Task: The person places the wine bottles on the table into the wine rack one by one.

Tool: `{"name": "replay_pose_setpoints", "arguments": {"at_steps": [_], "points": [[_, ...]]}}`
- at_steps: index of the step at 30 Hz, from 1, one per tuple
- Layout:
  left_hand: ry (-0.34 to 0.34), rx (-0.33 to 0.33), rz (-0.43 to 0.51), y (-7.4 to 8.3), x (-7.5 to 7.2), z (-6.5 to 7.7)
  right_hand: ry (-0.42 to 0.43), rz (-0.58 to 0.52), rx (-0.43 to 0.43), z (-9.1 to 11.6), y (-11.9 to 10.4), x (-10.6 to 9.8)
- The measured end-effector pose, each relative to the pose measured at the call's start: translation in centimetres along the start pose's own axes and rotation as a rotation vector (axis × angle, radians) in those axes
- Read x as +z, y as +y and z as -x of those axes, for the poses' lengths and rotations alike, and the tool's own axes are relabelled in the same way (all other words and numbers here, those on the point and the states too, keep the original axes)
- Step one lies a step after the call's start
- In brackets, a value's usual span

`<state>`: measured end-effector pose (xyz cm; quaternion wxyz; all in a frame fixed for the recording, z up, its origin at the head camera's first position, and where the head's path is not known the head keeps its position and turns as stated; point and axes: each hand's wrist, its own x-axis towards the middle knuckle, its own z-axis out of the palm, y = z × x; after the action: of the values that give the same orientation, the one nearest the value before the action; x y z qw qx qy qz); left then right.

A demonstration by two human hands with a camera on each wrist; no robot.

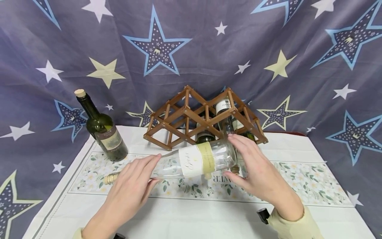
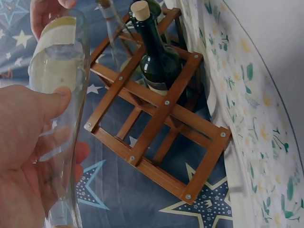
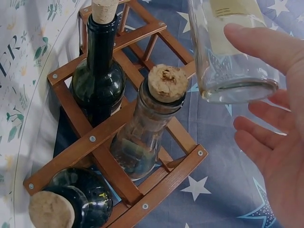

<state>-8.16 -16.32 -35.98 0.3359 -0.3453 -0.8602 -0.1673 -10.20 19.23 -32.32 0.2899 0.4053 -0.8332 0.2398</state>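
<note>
The clear glass wine bottle (image 1: pixel 194 160) is held lengthwise above the counter (image 1: pixel 191 214), on the near side of the wooden wine rack (image 1: pixel 186 111). In the head view its long axis runs almost straight across: the corked neck points just below 9 o'clock, the base just above 3 o'clock. Its white and yellow-green label faces up toward the head camera.

The left hand (image 1: pixel 131 182) is clamped on the neck end, thumb and fingers wrapped round the glass. The right hand (image 1: pixel 258 174) is at the base, thumb and fingers spread apart about it; how firmly it touches I cannot tell.

The rack sits toward 12 o'clock from the bottle and holds three corked bottles (image 3: pixel 137 142), two green and one clear. A corked green wine bottle (image 1: pixel 111 141) stands upright toward 10 o'clock.
</note>
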Motion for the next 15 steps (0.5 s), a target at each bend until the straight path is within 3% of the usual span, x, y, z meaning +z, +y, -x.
{"name": "replay_pose_setpoints", "arguments": {"at_steps": [7,15], "points": [[0.002,-0.033,-0.007,-0.5,-0.1,0.8,0.037,0.005,-0.018,-0.2,0.0,-0.1],[-0.032,-0.077,-0.028,-1.1,-0.3,1.8,0.037,0.021,0.033,0.1,0.1,-0.7]]}}
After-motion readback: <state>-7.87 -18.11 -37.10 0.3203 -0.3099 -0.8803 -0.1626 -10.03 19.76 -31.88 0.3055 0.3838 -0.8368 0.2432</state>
